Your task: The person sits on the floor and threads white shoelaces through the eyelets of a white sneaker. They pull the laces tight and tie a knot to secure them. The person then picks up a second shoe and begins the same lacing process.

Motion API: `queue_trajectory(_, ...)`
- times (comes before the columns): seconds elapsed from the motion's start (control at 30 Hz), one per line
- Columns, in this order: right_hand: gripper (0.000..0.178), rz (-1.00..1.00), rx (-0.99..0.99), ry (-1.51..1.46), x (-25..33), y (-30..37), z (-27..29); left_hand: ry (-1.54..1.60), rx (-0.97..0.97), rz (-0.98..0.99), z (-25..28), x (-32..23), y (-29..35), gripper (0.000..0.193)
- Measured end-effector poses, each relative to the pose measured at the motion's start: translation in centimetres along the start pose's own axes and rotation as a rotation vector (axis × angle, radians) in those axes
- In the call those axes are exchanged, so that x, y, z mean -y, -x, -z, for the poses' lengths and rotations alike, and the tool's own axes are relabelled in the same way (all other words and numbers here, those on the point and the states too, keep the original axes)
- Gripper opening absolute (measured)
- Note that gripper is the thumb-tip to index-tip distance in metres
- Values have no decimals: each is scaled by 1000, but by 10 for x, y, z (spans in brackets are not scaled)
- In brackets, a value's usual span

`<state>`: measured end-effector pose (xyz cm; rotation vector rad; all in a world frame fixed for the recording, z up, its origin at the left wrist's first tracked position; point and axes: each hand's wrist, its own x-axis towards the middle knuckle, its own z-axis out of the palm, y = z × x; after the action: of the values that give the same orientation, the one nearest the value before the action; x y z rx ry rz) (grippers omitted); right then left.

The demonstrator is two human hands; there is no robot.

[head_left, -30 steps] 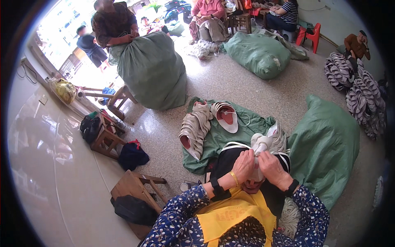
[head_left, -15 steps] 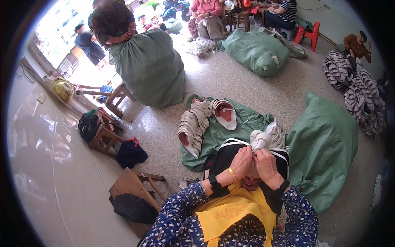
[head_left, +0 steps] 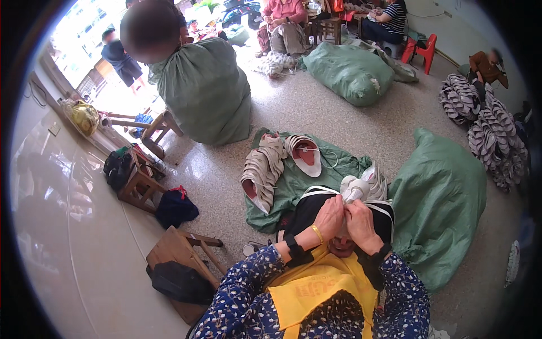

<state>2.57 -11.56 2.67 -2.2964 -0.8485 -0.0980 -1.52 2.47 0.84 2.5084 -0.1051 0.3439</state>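
Head view: two hands meet over a pale shoe upper [head_left: 342,247] above the lap.
The left hand [head_left: 329,219] and right hand [head_left: 362,227] each have fingers drawn into a close pinch on the upper, fingertips nearly meeting; the exact bit pinched is hidden. The upper's red-lined opening faces the wearer's yellow apron [head_left: 316,288]. Beyond, a green sheet [head_left: 289,199] bears a nested row of uppers [head_left: 264,169].
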Motion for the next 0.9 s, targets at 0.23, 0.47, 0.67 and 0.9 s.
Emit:
queue_trajectory(0.23, 11, 10, -88, 19, -23, 1, -15, -157, -118, -46, -29, 22, -3, 17)
queue_trajectory(0.47, 10, -38, -96, -32, -3, 3, 5, 127, -99, -50, -4, 6, -1, 19)
queue_trajectory(0.67, 10, -22, -75, 43, -1, 2, 3, 110, -52, -47, -3, 8, 1, 23)
queue_trajectory(0.9, 11, 65, -46, 170, 0, 1, 1, 107, -35, -2, -5, 10, -4, 22)
